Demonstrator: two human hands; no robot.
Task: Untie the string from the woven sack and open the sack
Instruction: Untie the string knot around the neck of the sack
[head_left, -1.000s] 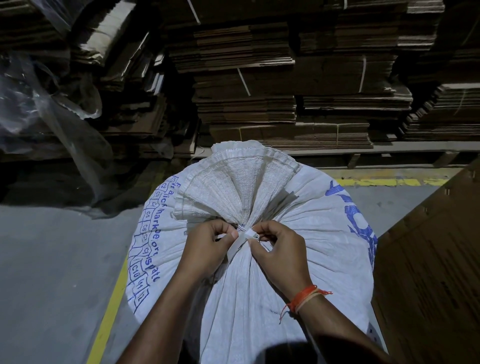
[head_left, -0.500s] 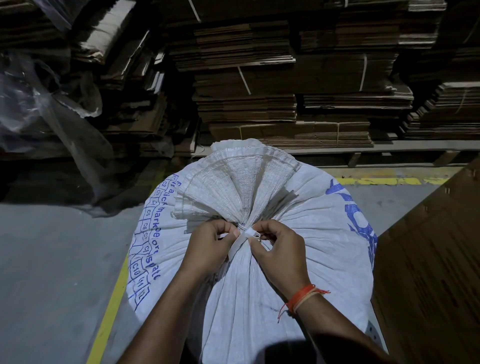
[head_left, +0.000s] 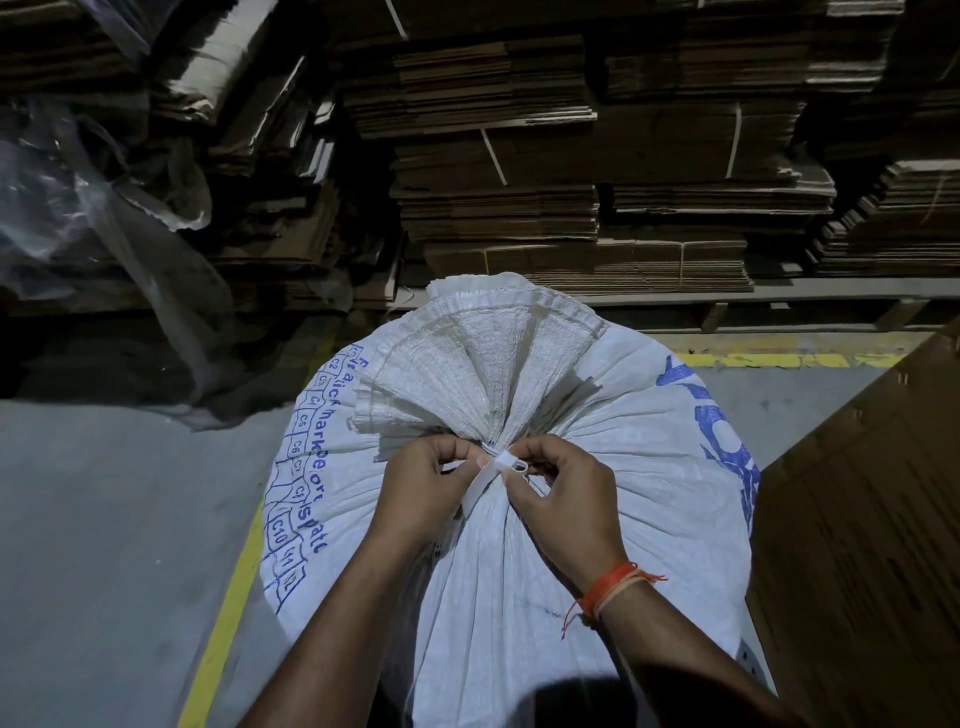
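Hands number two, and both are working at the tied neck of one woven sack (head_left: 519, 571), which is standing full and rounded on the grey floor (head_left: 104, 519) directly below the camera. Its white plastic weave is showing fine ribbing, gathered into tight pleats that are fanning out above the tie into a ruffled, stitched mouth. Blue printed lettering is running down two sides. One flat white string (head_left: 506, 464), ribbon-like, is circling the neck and forming a small loop at the knot. The left hand (head_left: 423, 493) is curling its fingers and pinching the string's loose tail, while the right hand (head_left: 563, 493) is pinching the loop between thumb and forefinger. One orange thread band (head_left: 610, 584) is circling the right wrist. Stacks of flattened brown cardboard (head_left: 571, 182), strapped in bundles, are rising behind.
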